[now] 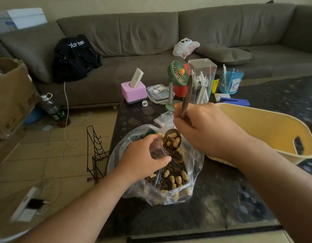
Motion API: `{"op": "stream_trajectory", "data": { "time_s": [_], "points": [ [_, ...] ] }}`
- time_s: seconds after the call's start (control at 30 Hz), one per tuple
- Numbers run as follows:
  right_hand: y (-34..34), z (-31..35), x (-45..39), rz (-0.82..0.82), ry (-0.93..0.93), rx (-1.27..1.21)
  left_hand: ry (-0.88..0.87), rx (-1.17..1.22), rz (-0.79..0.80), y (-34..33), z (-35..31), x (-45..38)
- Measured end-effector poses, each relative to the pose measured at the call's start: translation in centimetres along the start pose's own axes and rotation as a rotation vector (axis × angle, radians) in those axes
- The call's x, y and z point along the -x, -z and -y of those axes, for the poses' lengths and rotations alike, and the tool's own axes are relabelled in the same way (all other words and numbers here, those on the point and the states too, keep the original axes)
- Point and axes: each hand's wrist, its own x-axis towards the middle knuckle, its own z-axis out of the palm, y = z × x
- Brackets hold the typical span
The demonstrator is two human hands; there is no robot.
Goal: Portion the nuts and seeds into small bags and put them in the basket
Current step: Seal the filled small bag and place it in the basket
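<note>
A large clear plastic bag [190, 188] of peanuts and striped sunflower seeds lies open on the dark table. My left hand [143, 156] holds a small clear bag [158, 150] open over it, fingers curled round its mouth. My right hand [202, 127] grips a metal spoon [172, 142] by its long handle. The spoon's bowl is heaped with nuts and seeds and tilts at the small bag's mouth. A yellow basket [267, 130] with a handle slot stands to the right, its inside mostly hidden by my right arm.
More small clear bags [163, 119] lie behind the big bag. Further back on the table stand a pink tissue box [134, 92], a green desk fan [178, 74], a clear straw holder [201, 79] and a blue cup [230, 81]. A black wire rack [96, 155] stands on the floor at left.
</note>
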Motion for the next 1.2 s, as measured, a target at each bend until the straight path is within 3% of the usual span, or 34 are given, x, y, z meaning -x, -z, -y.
{"op": "stream_trajectory", "data": {
  "time_s": [0.67, 0.9, 1.2],
  "points": [
    [-0.3, 0.3, -0.1, -0.041, 0.060, 0.023, 0.025, 0.065, -0.051, -0.3, -0.3, 0.0],
    [-1.1, 0.2, 0.2, -0.084, 0.199, 0.011, 0.085, 0.146, -0.049, 0.0, 0.0, 0.1],
    [-1.9, 0.0, 0.7, -0.169, 0.227, -0.004, 0.114, 0.210, -0.053, 0.2, 0.5, 0.1]
  ]
}}
